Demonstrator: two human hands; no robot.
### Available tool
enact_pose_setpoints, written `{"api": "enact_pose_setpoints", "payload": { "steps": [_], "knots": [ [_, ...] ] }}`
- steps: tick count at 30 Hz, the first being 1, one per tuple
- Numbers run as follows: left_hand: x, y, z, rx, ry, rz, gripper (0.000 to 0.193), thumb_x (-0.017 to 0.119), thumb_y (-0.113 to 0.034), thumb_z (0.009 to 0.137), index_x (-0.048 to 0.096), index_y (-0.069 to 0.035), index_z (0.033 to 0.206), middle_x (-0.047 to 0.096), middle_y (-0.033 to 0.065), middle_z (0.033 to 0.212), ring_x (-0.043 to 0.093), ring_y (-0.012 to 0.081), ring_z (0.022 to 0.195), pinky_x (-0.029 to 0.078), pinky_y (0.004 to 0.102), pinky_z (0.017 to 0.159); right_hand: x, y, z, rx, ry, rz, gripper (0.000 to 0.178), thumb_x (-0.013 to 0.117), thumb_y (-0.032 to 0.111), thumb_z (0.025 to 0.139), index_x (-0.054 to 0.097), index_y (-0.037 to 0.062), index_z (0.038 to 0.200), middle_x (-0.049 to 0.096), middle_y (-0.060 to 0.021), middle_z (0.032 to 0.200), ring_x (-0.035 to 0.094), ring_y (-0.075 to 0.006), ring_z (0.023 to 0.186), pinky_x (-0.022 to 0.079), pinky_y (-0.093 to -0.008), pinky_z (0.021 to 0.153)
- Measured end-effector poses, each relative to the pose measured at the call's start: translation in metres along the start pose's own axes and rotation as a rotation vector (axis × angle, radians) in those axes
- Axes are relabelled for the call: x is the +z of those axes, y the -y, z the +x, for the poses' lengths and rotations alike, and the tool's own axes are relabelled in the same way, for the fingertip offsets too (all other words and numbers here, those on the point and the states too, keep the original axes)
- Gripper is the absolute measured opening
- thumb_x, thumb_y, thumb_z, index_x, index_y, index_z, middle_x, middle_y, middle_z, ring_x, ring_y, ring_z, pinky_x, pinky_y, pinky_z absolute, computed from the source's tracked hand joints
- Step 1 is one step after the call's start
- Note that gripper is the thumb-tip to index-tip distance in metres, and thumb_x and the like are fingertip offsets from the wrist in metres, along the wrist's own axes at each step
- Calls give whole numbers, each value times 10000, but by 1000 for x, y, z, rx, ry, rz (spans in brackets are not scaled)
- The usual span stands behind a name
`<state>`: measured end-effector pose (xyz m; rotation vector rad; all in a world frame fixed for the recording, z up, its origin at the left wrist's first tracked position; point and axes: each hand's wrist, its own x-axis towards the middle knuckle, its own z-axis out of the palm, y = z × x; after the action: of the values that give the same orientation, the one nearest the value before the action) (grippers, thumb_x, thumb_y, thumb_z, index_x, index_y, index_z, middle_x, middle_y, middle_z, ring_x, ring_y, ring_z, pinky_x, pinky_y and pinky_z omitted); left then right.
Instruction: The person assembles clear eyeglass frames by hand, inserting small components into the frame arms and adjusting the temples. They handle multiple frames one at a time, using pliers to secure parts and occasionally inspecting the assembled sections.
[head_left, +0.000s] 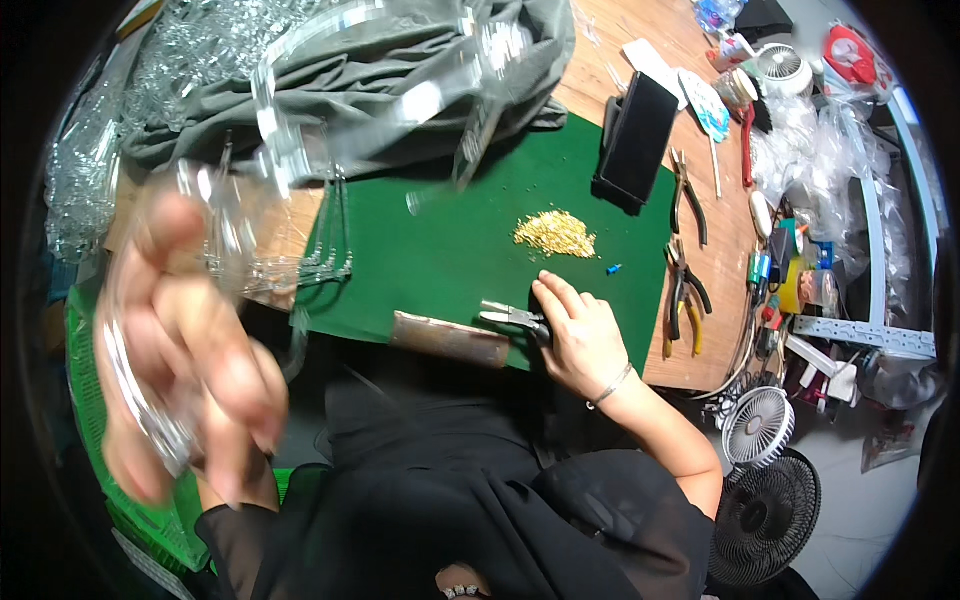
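My left hand point(190, 350) is raised high at the left, close to the camera and blurred. Its fingers curl around clear, shiny strands point(150, 400); more see-through, glassy pieces point(285, 150) trail blurred above it. On the green mat point(420, 260) my right hand point(585, 345) lies low, closed over the dark handle of a pair of pliers point(510, 316), whose metal jaws point left. Just beyond the fingertips lies a heap of small gold-coloured pieces point(555, 235), with a tiny blue item point(614, 269) beside it. A brownish flat bar point(450, 340) runs along the mat's near edge.
Grey cloth point(350, 100) and a mass of clear glassy pieces point(200, 60) cover the far left. A black phone-like slab point(638, 140) stands at the mat's far right. Two pliers point(688, 200) lie on the wooden table's right side. Fans point(760, 425) stand off its right edge.
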<state>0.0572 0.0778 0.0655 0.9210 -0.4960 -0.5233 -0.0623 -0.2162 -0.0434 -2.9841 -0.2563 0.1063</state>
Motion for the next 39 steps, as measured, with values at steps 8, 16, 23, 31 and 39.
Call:
{"api": "enact_pose_setpoints", "payload": {
  "steps": [8,16,23,31,39],
  "knots": [
    [55,79,-19,-133,70,-263,473,632,28,778,414,63,1196,525,190,1125,591,147,868,495,247,731,-11,-32,12,274,-112,441,153,614,88,722,527,21,829,551,-152,742,554,-325,738,440,-389,668],
    [59,116,-38,-197,-121,-78,550,540,-11,857,276,15,1340,494,178,1213,606,135,846,496,231,704,14,-33,15,168,-99,315,159,630,77,690,545,49,821,529,-105,755,537,-284,738,415,-387,640],
    [72,120,-34,-322,-50,59,741,566,98,786,169,-36,1398,423,193,1294,551,40,728,467,182,677,21,-30,16,164,-148,263,155,636,93,711,539,38,818,540,-106,750,542,-300,718,417,-396,627],
    [79,100,-22,-583,-132,-229,738,584,52,802,183,-83,1407,559,97,961,545,61,739,479,200,701,-47,20,-1,-27,-251,1162,125,583,-77,730,544,15,804,567,-100,775,557,-184,703,448,-269,631],
    [85,106,-25,-542,-83,-265,689,563,38,827,196,-58,1402,527,24,856,541,65,741,473,202,690,-49,36,4,-260,-328,1107,145,699,49,709,573,38,780,586,-59,719,543,-196,649,438,-291,601]
  ]
}}
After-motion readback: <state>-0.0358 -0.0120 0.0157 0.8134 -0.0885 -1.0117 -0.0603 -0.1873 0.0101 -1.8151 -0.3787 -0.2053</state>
